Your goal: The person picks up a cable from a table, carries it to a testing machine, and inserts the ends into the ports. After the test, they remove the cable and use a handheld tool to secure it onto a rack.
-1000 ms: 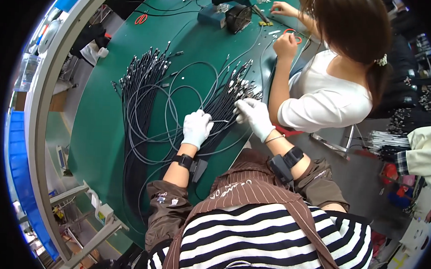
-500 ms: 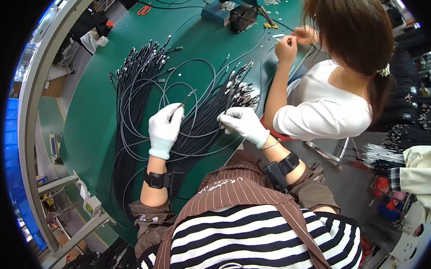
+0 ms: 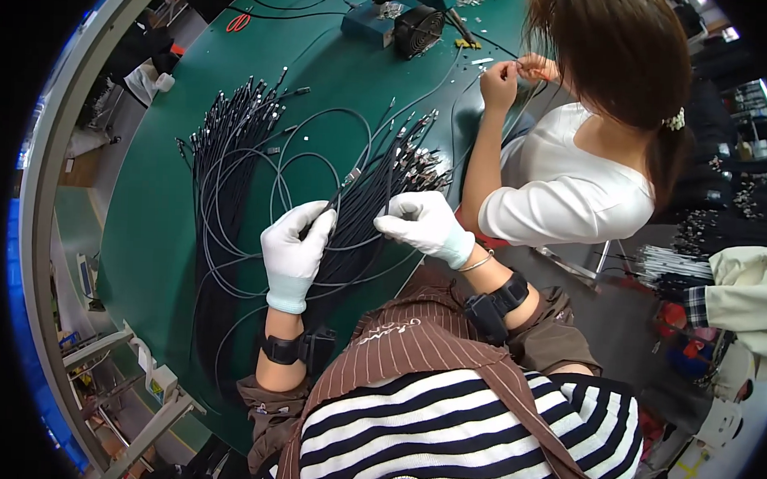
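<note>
Keep your left hand (image 3: 294, 253) pinched on the black cable (image 3: 352, 178). Right hand (image 3: 422, 226) fingers are curled together on the bundle (image 3: 233, 184); separate one strand cleanly.

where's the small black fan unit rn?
Head view, top centre: the black fan unit sits on the green table, beyond the cable bundle, left of the co-worker's hands.

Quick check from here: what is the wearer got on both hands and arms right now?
Both the left hand and right hand wear white knit gloves with pale blue cuffs. Each wrist carries a black strap with a boxy black unit; the right also has a thin bangle. Brown sleeves are pushed up to the elbows.
</note>
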Tool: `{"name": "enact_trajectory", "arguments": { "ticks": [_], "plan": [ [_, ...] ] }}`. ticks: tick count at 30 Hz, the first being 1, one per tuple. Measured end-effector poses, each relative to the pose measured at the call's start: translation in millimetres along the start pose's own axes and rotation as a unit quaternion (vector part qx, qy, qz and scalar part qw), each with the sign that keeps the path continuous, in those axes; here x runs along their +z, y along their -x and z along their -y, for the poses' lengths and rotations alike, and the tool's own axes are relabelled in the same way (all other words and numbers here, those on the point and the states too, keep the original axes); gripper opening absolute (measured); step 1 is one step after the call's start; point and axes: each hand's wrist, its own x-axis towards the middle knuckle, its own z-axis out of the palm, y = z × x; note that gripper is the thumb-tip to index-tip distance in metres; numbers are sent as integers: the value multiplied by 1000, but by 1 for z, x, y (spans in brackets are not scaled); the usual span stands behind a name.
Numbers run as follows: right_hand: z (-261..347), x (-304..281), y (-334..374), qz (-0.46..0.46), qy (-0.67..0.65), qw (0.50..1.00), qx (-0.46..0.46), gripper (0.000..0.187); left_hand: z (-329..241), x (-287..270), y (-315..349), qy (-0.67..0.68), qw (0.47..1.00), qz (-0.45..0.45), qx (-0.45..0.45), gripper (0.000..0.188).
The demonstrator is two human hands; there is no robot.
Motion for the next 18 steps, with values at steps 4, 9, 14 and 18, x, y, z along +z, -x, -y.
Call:
{"name": "enact_trajectory", "arguments": {
  "ticks": [4, 9, 14, 18],
  "plan": [
    [0, -2, 2, -15, 6, 1000, 16, 25, 6, -2, -4, -40, 998, -10, 47, 14],
    [3, -4, 2, -26, 16, 999, 35, 23, 1, 0, -3, -75, 993, -49, 76, 10],
    [7, -8, 8, -28, 12, 999, -20, 22, -12, -4, 1, -39, 998, -9, 41, 12],
    [13, -9, 13, -19, 36, 998, -39, 19, -10, -8, 0, -41, 997, 3, 61, 10]
  ]
}}
